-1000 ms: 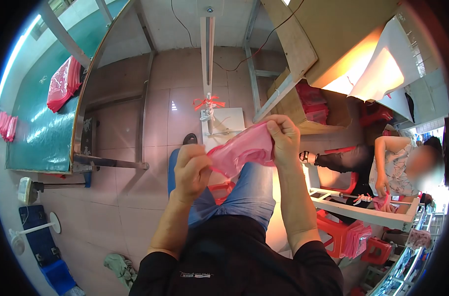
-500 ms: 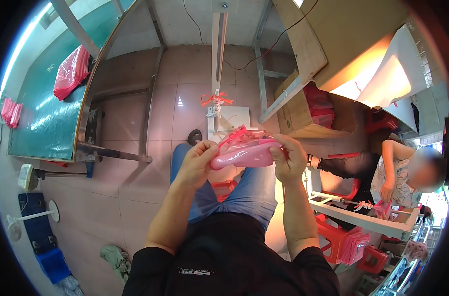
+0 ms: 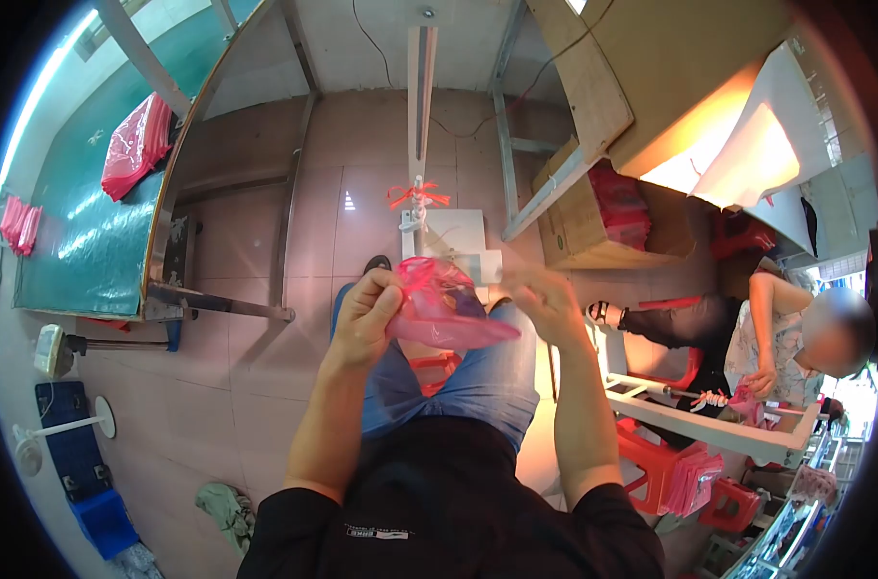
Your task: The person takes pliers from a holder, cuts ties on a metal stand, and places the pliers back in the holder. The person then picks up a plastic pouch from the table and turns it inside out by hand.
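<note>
A clear pink plastic pouch (image 3: 449, 323) hangs in front of my lap, its left end pinched between the thumb and fingers of my left hand (image 3: 367, 309). The far right end of the pouch is free and blurred. Just right of it, my right hand (image 3: 547, 307) is apart from the pouch, its fingers stretched loosely and smeared by motion, with nothing visible in them. Beyond the pouch, a white upright post (image 3: 420, 116) with red ties (image 3: 418, 195) rises from a pale base plate (image 3: 455, 232).
A green-topped table (image 3: 87, 261) at left carries stacked pink pouches (image 3: 135, 150). An open cardboard box (image 3: 569, 212) at right contains more pink pouches. A co-worker (image 3: 772, 328) sits at far right beside a white frame (image 3: 699, 420) and red stools (image 3: 642, 473).
My right hand has let go of the pouch's right end and moved slightly away. The pouch now droops from my left hand, its right end lower.
</note>
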`<state>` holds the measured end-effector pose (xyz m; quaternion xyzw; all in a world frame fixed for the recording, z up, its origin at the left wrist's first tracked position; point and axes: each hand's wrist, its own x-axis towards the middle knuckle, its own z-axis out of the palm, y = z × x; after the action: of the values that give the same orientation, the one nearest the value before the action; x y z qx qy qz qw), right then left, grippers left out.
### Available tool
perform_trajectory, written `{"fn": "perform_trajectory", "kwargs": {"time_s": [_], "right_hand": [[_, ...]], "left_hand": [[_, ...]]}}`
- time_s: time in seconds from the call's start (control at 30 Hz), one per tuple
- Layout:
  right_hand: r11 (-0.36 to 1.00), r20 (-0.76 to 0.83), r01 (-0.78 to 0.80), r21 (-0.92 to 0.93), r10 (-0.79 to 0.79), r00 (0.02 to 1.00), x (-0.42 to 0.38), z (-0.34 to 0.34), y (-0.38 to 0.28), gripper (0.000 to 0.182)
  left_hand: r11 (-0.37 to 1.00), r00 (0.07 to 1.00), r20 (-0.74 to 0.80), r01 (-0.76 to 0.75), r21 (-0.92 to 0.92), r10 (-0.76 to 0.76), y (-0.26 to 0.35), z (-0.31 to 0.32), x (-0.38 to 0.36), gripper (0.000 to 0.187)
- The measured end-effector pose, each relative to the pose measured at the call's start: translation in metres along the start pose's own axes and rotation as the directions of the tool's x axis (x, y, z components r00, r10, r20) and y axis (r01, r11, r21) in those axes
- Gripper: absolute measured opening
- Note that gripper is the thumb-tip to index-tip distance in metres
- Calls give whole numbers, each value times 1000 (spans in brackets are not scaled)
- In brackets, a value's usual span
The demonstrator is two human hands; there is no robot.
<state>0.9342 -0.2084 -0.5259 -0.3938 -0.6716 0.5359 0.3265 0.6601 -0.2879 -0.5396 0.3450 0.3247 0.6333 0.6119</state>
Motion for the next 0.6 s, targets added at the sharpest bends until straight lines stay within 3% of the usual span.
{"fn": "perform_trajectory", "kwargs": {"time_s": [0.03, 0.07, 0.13, 0.2, 0.27, 0.3, 0.4, 0.47, 0.5, 0.57, 0.6], "right_hand": [[865, -38, 244, -438, -289, 957, 8, 1, -15, 35], [867, -44, 240, -437, -287, 957, 17, 10, -31, 35], [726, 110, 444, -525, -459, 882, 25, 29, -53, 33], [788, 150, 421, -449, -398, 905, 25, 33, -48, 36], [907, 192, 288, -309, -237, 952, 25, 39, -26, 43], [907, 198, 287, -307, -235, 952, 27, 38, -23, 43], [881, 197, 402, -248, -361, 912, 32, 41, -30, 38], [948, 155, 265, -179, -239, 959, 24, 51, -45, 31], [946, 158, 267, -182, -240, 958, 27, 49, -45, 31], [965, 335, 239, -111, -190, 923, 23, 52, -42, 25], [964, 337, 241, -109, -192, 922, 22, 54, -41, 25]], "left_hand": [[1000, 1000, 0, 13, 0, -13, 0, 1, -4, 12], [999, 998, 52, 18, 49, -20, 1, 2, -2, 14], [995, 993, 113, 30, 99, -42, 5, 8, -2, 17], [993, 970, 242, -4, -114, 31, 10, 16, 0, 17], [997, 958, 285, 9, -73, 13, 12, 4, -2, 18], [999, 948, 317, 17, -36, -5, 12, -2, -4, 20], [988, 980, 196, 15, -151, 15, 19, -14, -6, 24], [990, 974, 223, -5, -139, 36, 22, -11, -6, 24], [990, 966, 248, -38, -136, 71, 21, -9, -4, 25], [988, 969, 239, -29, -153, 65, 16, -7, -6, 25], [985, 968, 240, -35, -166, 74, 15, -8, -3, 26]]}}
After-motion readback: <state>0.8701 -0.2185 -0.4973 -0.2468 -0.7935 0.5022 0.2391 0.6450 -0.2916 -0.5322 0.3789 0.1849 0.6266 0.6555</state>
